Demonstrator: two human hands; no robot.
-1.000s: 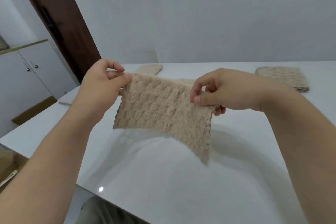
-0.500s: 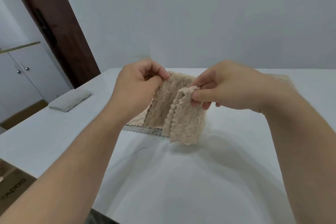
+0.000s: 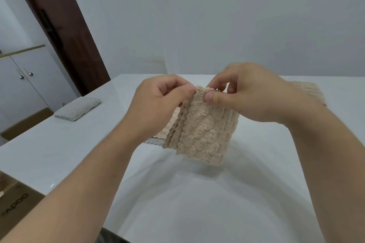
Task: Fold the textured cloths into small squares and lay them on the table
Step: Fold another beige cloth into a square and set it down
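A beige textured cloth hangs folded in the air above the white table. My left hand pinches its top left corner, with the stacked edges showing below the thumb. My right hand pinches the top edge right beside it. Under the hanging cloth, more beige cloth with a grey scalloped edge lies flat on the table, mostly hidden by my left hand. A folded beige cloth lies at the far right behind my right wrist.
A folded grey cloth lies near the table's left edge. Beyond that edge stand a white cabinet and a dark brown door. A cardboard box sits on the floor at the lower left.
My hands came together, bringing the two ends of the stretched cloth against each other. The cloth now hangs doubled over and narrower. The view shifted left, bringing the grey cloth into sight.
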